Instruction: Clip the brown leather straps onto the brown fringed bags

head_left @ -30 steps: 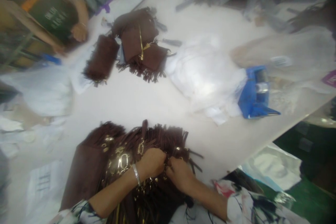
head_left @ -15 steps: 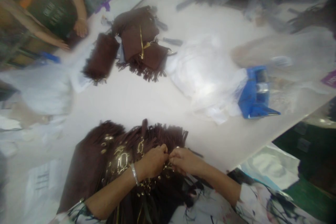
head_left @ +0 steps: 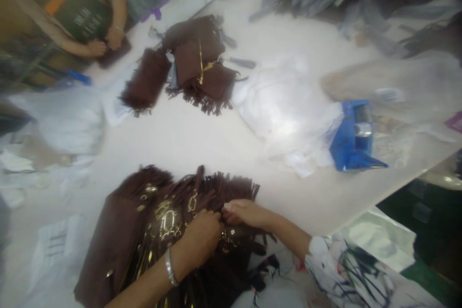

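Observation:
Several dark brown fringed bags lie in a heap at the table's near edge, with gold-coloured rings and clasps on top. My left hand, a silver bracelet at its wrist, is closed over the right part of the heap. Just beside it, my right hand pinches with thumb and fingers, its tips close to the left hand's. What the fingers hold is hidden between them. Gold rings hang just below the right hand.
More fringed brown bags lie further back. Crumpled white plastic and a blue holder stand to the right. A clear bag is at left. Behind it, a co-worker's hands touch a brown piece. The white table ends diagonally at right.
My left hand has drawn down and left, with its wrist turned. My right hand has shifted slightly left. The co-worker's hands have come closer together. The view has shifted slightly.

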Tool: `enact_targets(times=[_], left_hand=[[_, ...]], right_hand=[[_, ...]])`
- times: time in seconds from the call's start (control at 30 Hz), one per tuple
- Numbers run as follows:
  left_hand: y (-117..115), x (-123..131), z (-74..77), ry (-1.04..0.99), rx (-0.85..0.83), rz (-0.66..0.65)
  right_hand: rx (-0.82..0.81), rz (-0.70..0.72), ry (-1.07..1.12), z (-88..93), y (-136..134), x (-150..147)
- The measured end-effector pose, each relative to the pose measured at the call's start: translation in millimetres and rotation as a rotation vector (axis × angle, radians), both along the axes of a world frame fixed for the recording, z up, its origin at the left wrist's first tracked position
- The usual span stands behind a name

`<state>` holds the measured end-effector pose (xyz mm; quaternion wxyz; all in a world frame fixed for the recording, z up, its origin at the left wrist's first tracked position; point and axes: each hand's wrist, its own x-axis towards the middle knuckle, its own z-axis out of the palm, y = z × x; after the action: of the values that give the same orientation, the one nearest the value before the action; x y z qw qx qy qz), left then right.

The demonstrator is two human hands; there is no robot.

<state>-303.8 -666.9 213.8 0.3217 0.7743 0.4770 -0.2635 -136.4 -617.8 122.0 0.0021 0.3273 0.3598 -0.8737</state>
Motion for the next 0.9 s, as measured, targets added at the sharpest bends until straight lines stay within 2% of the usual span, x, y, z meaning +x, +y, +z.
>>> enact_targets(times=[0.13, 0.27, 0.33, 0.4, 0.5, 0.57, 0.63, 0.67, 0.7, 0.73, 0.8, 0.9], left_hand=[[-9.0, -1.7, -6.5, -0.045, 0.045, 0.070], [-20.4, 2.9, -16.7, -0.068, 0.096, 0.140], [-24.1, 5.3, -10.5, -0.108, 0.134, 0.194], [-30.9, 5.0, 8.2, -0.219, 0.213, 0.294], [-56.2, -5.2, 49.3, -0.438, 0.403, 0.570], [-83.1, -22.9, 71.1, -0.500, 0.587, 0.871], [-112.9, -50.1, 78.0, -0.418, 0.791, 1.249], [-126.7, -65.8, 74.7, -0.334, 0.882, 1.413], [-138.7, -81.7, 67.4, -0.259, 0.929, 1.518], [-148.3, -96.4, 56.9, -0.208, 0.943, 1.560], [-159.9, -118.5, 31.0, -0.164, 0.884, 1.561], [-163.9, -129.7, -2.3, -0.163, 0.803, 1.488]], right_hand=[[-0.063, 0.123, 0.017, 13.0, -2.2, -26.5], [-0.302, 0.091, 0.137, 34.3, -3.4, -51.2], [-0.329, 0.108, 0.087, 41.4, -4.8, -62.5], [-0.321, 0.149, -0.003, 43.2, -6.6, -70.6], [-0.361, 0.197, -0.016, 36.1, -7.2, -75.3], [-0.400, 0.206, -0.022, 29.0, -5.6, -76.5], [-0.385, 0.215, -0.094, 25.2, -4.1, -79.7], [-0.361, 0.219, -0.131, 25.5, -4.1, -82.5], [-0.333, 0.222, -0.155, 27.5, -4.9, -86.1], [-0.308, 0.229, -0.164, 31.2, -6.3, -90.2], [-0.261, 0.244, -0.148, 41.8, -10.8, -98.4], [-0.169, 0.265, -0.110, 59.8, -18.9, -105.3]])
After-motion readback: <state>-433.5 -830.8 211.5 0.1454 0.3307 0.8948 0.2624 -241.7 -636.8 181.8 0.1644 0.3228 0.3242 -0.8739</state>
